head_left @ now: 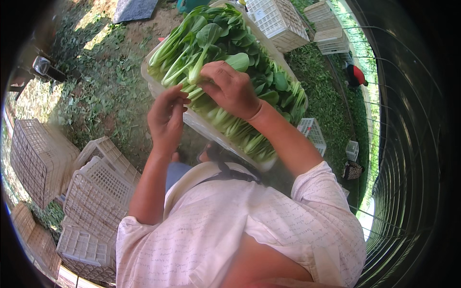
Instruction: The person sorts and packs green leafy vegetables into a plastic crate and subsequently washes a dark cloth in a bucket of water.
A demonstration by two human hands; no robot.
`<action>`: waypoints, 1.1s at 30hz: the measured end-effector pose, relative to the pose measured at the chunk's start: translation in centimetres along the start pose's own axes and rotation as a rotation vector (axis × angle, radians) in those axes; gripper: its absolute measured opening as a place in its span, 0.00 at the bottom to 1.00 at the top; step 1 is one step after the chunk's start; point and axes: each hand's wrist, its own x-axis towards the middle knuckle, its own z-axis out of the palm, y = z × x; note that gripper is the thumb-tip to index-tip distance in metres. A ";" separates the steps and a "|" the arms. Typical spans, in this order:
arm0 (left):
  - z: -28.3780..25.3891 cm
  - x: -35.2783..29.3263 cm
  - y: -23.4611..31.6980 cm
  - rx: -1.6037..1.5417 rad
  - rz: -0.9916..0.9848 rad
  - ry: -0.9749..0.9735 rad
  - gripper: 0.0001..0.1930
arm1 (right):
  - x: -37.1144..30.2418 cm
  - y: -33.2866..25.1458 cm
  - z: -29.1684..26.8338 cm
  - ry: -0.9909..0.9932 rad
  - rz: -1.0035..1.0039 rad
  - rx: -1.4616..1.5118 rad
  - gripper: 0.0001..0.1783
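Note:
A long pale crate [151, 86] in front of me is heaped with green bok choy [230, 33], pale stems along both sides and dark leaves in the middle. Over the near left part of the heap, my right hand [230, 91] is closed, its thumb and fingers at the stem of one bok choy head [196, 72] whose leaf points away from me. Just left of that stem base, at the crate's near rim, is my left hand [168, 113]. Its fingers are curled and pinched together; whatever lies between them is hidden.
White plastic crates [98, 192] are piled at my left, beside another mesh crate [41, 158]. More crates [278, 21] stand beyond the heap at the far right. Loose leaves litter the ground [110, 91]. Dark netting on hoops [408, 120] curves along the right.

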 end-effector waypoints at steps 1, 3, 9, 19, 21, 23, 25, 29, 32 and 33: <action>-0.3 0.0 -0.2 0.096 0.050 -0.014 0.18 | 0.1 -0.1 -0.3 0.038 0.020 0.021 0.19; -0.5 -0.3 -0.4 0.281 0.139 -0.029 0.19 | -0.2 -0.1 -0.9 0.055 0.079 0.077 0.20; 1.3 3.3 2.5 0.781 0.574 0.063 0.26 | -2.2 -0.7 -1.4 0.060 0.195 0.050 0.20; -2.9 6.3 -4.3 0.301 0.248 0.088 0.20 | -2.1 -0.3 -5.0 0.564 0.592 0.686 0.16; -2.9 5.9 -4.4 0.227 0.197 0.110 0.20 | -1.9 -1.0 -7.5 0.622 0.332 0.434 0.18; -3.0 5.2 -4.5 0.274 0.238 0.110 0.19 | -3.8 -1.2 -10.9 0.371 0.064 -0.183 0.21; -2.9 3.9 -4.3 0.277 0.229 0.103 0.19 | -6.0 -3.3 -12.2 0.214 -0.054 -0.402 0.21; -0.7 0.7 -2.6 0.131 0.178 0.050 0.19 | -15.8 -6.5 -9.0 -0.074 0.240 -0.385 0.09; 0.9 -1.5 -0.6 0.075 0.182 0.017 0.21 | -21.7 -5.7 -6.8 -0.303 0.336 -0.396 0.05; 1.1 -1.8 -0.1 0.087 0.164 0.023 0.21 | -22.6 -5.6 -6.6 -0.266 0.371 -0.389 0.05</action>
